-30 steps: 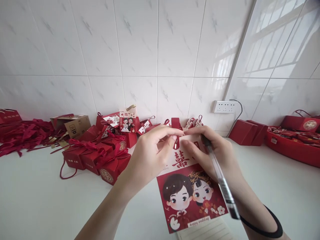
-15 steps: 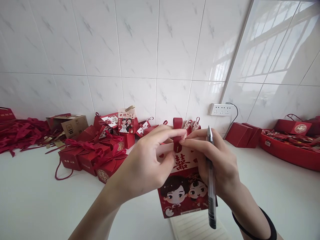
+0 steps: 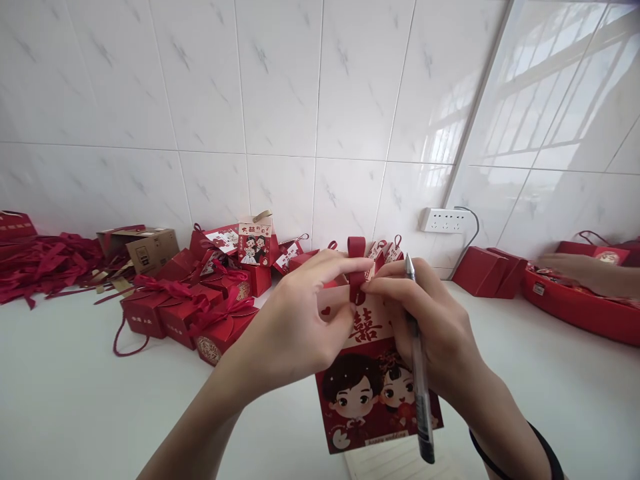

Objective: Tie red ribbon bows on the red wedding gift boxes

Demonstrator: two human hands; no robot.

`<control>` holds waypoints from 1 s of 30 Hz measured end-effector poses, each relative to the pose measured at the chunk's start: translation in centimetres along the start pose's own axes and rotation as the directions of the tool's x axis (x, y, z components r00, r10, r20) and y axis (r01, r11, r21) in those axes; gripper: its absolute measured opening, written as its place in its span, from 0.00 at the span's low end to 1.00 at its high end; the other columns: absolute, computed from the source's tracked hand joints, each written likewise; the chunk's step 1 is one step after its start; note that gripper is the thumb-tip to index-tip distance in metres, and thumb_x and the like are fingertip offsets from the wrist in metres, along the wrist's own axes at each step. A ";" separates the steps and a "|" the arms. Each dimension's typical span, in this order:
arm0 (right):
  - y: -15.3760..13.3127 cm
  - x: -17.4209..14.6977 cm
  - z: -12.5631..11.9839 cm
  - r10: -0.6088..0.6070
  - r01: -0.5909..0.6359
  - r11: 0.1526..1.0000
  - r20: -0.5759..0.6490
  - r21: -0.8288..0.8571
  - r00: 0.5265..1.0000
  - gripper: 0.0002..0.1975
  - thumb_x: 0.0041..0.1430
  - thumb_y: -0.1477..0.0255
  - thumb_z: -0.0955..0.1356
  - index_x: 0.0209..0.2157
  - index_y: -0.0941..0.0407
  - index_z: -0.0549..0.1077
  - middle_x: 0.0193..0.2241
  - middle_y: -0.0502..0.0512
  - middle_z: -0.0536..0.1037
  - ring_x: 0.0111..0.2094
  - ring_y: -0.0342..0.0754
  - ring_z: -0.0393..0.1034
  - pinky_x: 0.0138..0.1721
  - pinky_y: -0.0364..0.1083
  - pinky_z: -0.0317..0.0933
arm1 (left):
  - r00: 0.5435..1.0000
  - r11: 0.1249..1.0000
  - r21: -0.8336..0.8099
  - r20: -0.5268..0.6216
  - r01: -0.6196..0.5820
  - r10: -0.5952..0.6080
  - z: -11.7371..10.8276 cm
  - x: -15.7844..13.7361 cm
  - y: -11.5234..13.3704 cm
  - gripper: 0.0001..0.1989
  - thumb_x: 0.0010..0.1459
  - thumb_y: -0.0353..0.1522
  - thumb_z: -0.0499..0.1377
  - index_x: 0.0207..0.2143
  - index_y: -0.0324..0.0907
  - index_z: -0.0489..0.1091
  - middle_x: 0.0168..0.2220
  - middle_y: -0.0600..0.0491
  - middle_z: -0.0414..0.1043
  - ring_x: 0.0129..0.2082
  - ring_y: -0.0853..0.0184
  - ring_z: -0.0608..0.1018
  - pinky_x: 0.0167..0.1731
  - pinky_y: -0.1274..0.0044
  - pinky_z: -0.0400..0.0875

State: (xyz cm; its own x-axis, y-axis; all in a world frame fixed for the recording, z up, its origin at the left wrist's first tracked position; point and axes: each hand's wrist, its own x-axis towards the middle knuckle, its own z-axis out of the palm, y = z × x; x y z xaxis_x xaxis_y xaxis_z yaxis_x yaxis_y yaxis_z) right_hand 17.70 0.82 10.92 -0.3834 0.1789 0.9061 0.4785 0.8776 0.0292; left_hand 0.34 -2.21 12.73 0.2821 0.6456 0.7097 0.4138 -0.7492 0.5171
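Observation:
Between my hands hangs a red and cream gift box (image 3: 353, 393) with two cartoon figures and a Chinese character on its face. A dark red ribbon loop (image 3: 357, 248) stands up from its top. My left hand (image 3: 305, 317) is closed, finger and thumb pinching the ribbon loop and the box's upper edge. My right hand (image 3: 440, 320) grips a clear pen (image 3: 423, 400), its tip pointing up, while its thumb and forefinger touch the ribbon's right side. The right fingertips are partly hidden. Lined paper (image 3: 400, 461) lies on the table below the box.
Red gift boxes (image 3: 185, 313) with bows crowd the left. Loose red ribbons (image 3: 55, 267) lie beside a brown carton (image 3: 150, 248). At right stand plain red boxes (image 3: 485, 272) and a round red tray (image 3: 575, 303), with another person's hand (image 3: 595, 270) over it. A power strip (image 3: 443, 220) is on the wall.
Another person's hand has come in from the right over the round tray. The gift box's lower end has dropped slightly. My hands keep nearly the same hold.

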 end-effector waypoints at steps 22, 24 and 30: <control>-0.4 0.0 0.5 0.056 -0.049 0.997 -0.118 0.057 0.991 0.06 0.60 0.78 0.62 0.38 0.55 0.65 0.30 0.53 0.69 0.29 0.44 0.65 0.27 0.43 0.62 | 1.000 1.000 0.022 -0.005 -0.013 0.013 -0.1 0.1 0.3 0.20 0.54 0.23 0.54 0.48 0.47 0.69 0.46 0.52 0.70 0.46 0.67 0.73 0.45 0.77 0.73; -0.6 0.1 0.5 0.089 -0.080 0.994 -0.129 0.073 0.988 0.06 0.59 0.77 0.64 0.39 0.55 0.66 0.29 0.52 0.69 0.28 0.44 0.64 0.26 0.43 0.61 | 1.000 1.000 0.005 0.001 -0.008 0.008 -0.2 0.1 0.4 0.20 0.54 0.23 0.54 0.49 0.47 0.69 0.46 0.52 0.70 0.46 0.66 0.74 0.46 0.76 0.73; -0.8 0.1 0.1 0.185 -0.182 0.980 -0.029 0.083 0.982 0.04 0.60 0.75 0.64 0.38 0.56 0.67 0.27 0.50 0.67 0.24 0.41 0.62 0.23 0.41 0.59 | 0.997 0.990 -0.128 0.054 0.059 -0.052 -0.1 0.0 0.4 0.20 0.55 0.23 0.52 0.49 0.46 0.69 0.48 0.51 0.70 0.47 0.65 0.75 0.46 0.76 0.74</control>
State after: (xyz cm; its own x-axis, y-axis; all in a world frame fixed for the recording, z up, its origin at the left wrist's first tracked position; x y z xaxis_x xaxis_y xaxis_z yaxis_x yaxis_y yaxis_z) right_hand 17.16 0.20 10.97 -0.2649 0.3251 0.9078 0.4732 0.8641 -0.1714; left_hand 0.44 -2.49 12.93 0.3067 0.6911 0.6545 0.3159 -0.7226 0.6149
